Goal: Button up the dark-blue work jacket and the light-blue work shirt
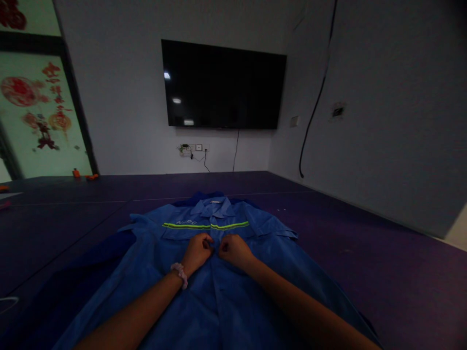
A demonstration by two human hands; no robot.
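A blue work shirt (pixel 153 272) with a yellow-green reflective chest stripe (pixel 204 225) lies flat, front up, collar (pixel 215 204) pointing away from me. My left hand (pixel 197 253) and my right hand (pixel 235 250) meet at the shirt's centre front, just below the stripe. Both hands are closed in pinches on the fabric edges of the front opening, almost touching each other. A pale scrunchie (pixel 180 273) circles my left wrist.
The shirt rests on a wide dark purple surface (pixel 365 253) that runs to the white walls. A black screen (pixel 222 85) hangs on the far wall above sockets (pixel 193 148). Small orange items (pixel 83 175) sit at the far left near a decorated window.
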